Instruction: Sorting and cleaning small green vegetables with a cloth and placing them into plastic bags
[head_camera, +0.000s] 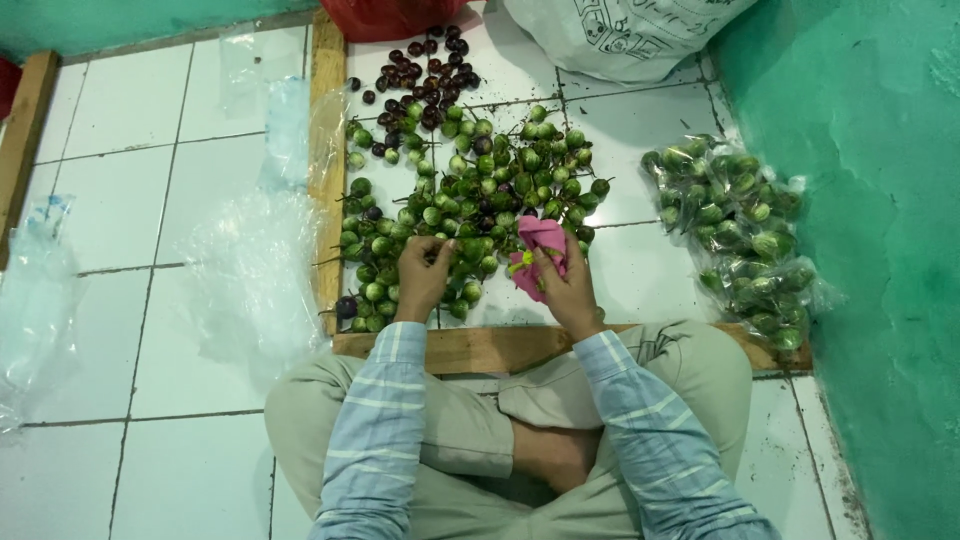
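On the tiled floor, a pile of green eggplants lies inside a wooden frame, with bagged ones right. The left hand pinches fruit at the pile's near edge; the right hand grips a pink cloth.

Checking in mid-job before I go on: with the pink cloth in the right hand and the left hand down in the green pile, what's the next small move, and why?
Probably wipe the small green fruit held against the pink cloth in the right hand. The left hand rests on the pile of round green eggplants, seemingly ready to pick the next. Filled clear bags lie to the right.
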